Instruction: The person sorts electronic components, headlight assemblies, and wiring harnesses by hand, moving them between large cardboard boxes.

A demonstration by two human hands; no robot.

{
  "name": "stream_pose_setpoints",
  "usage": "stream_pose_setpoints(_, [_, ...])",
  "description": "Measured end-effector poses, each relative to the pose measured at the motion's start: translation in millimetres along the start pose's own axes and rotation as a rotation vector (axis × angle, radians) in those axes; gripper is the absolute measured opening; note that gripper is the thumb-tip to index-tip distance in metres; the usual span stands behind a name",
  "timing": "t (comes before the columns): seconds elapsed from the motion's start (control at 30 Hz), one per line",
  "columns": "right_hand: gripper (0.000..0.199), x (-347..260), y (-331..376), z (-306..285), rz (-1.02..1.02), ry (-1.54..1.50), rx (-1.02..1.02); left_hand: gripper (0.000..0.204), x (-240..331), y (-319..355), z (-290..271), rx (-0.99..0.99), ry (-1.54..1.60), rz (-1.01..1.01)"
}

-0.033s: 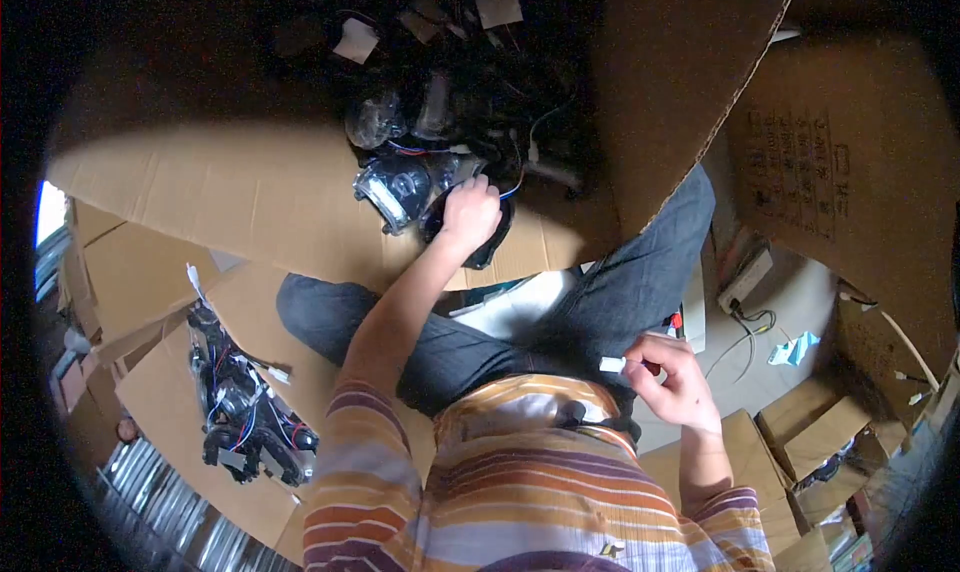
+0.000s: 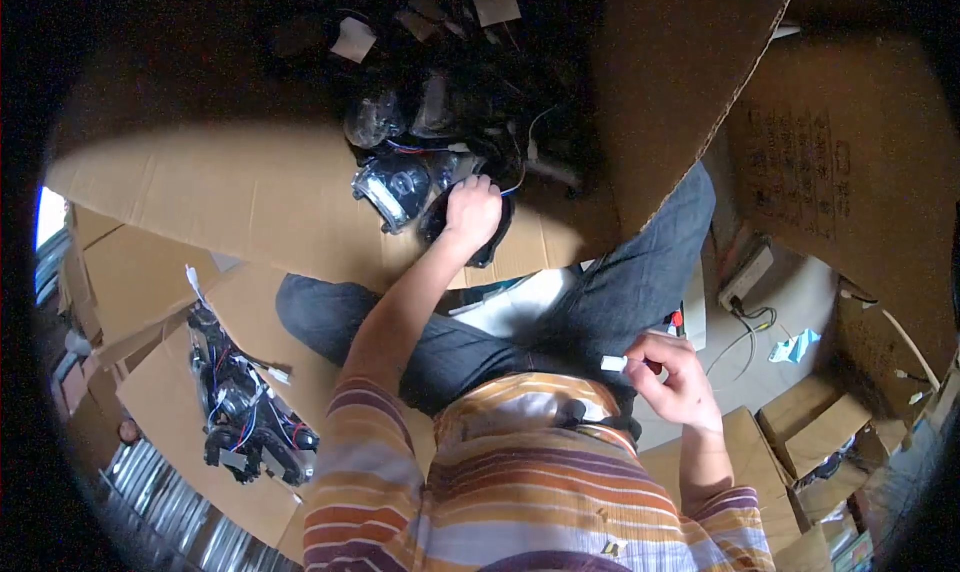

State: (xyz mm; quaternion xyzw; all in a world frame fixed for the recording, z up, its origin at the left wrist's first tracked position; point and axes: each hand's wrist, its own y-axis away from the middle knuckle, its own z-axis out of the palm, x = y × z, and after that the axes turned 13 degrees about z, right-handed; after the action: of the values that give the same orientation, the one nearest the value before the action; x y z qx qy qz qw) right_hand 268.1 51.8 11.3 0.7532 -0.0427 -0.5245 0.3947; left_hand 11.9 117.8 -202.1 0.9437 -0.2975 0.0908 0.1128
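Inside the large cardboard box, my left hand (image 2: 473, 210) reaches forward with its fingers curled over a rounded black lamp housing (image 2: 487, 252), whose top it partly hides. A lamp with a clear lens (image 2: 395, 194) lies just left of that hand, and a thin blue wire (image 2: 513, 188) runs to its right. Over my right thigh, my right hand (image 2: 680, 380) pinches a small white rectangular piece (image 2: 613, 363) between thumb and fingers. Whether this is a plug or a tag, I cannot tell.
The cardboard box (image 2: 240, 192) holds several dark lamps and pale paper squares in shadow. On cardboard to my left lie wired lamp parts (image 2: 250, 402). A white power strip (image 2: 750, 270) with cables sits right of my knee, near a blue-white wrapper (image 2: 795, 346) and small boxes (image 2: 820, 437).
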Motion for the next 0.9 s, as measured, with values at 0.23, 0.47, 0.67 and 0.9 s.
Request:
stream_pose_setpoints(0.23, [0.007, -1, 0, -3, -0.032, 0.004, -0.005, 0.018, 8, 5, -38, -0.024, 0.460, -0.201])
stream_pose_setpoints(0.47, [0.006, -5, 1, 16, -0.140, 0.026, -0.098, 0.010, 50, 65, -100, 0.201, 1.433, -0.439])
stream_pose_setpoints(0.67, [0.006, -17, 1, 32, -0.241, 0.107, -0.130, 0.040, 86, 91, -133, 0.289, 1.276, -0.206])
stream_pose_setpoints(0.9, [0.005, -31, 1, 46, -0.283, 0.030, -0.147, 0.034, 106, 110, -178, 0.108, 1.090, -0.086])
